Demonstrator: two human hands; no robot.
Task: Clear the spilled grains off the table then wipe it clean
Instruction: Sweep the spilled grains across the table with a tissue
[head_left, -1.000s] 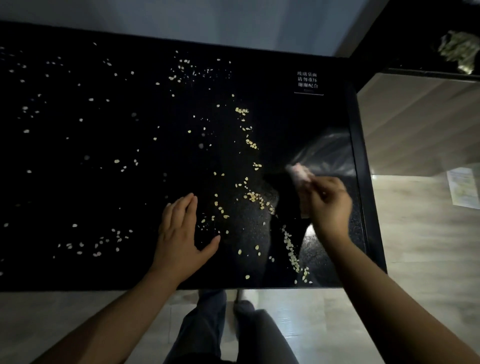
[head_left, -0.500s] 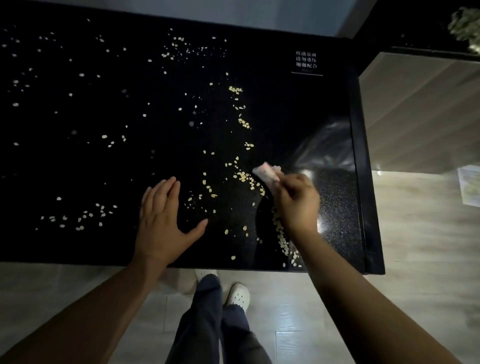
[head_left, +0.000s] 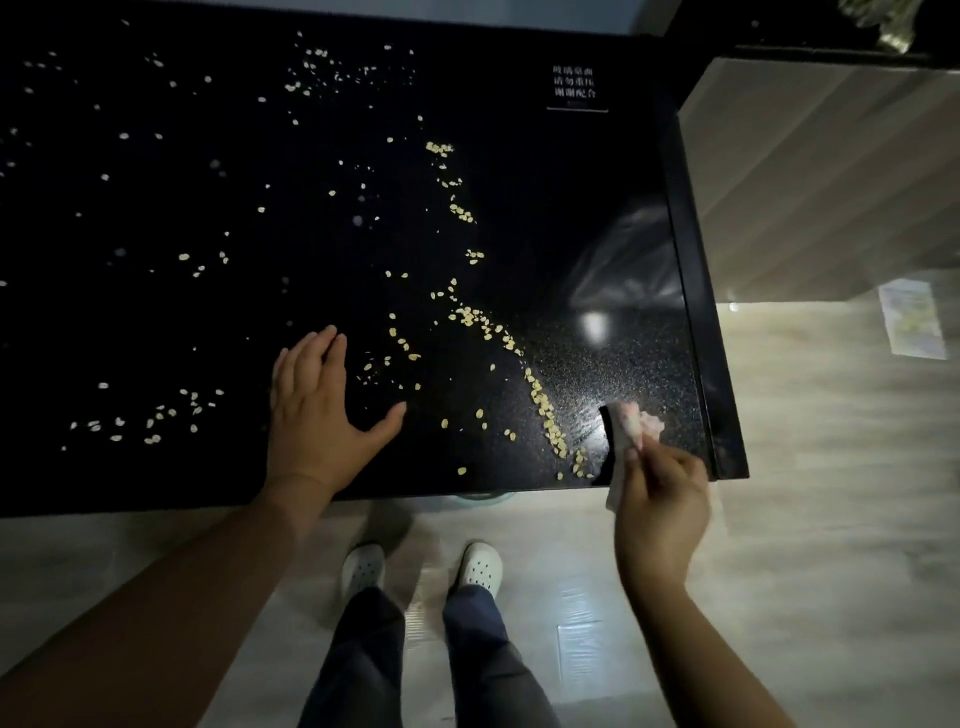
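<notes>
Pale grains (head_left: 540, 400) lie scattered over a black glossy table (head_left: 156, 312), thickest in a curved line running from the middle down to the near right edge. My left hand (head_left: 322, 415) rests flat on the table near the front edge, fingers straight and thumb spread. My right hand (head_left: 660, 499) pinches a small pinkish-white cloth (head_left: 631, 426) at the table's near right corner, just right of the grain line. The cloth's tip touches the table surface.
White printed text (head_left: 575, 83) marks the table's far right. A wooden cabinet (head_left: 831, 182) stands to the right of the table. My legs and white shoes (head_left: 480, 564) are on the pale floor below the front edge. A paper (head_left: 911, 317) lies on the floor at right.
My right hand with the cloth has swept from the middle of the grain line back toward the near right corner, dragging grains into a line. My left hand stayed flat.
</notes>
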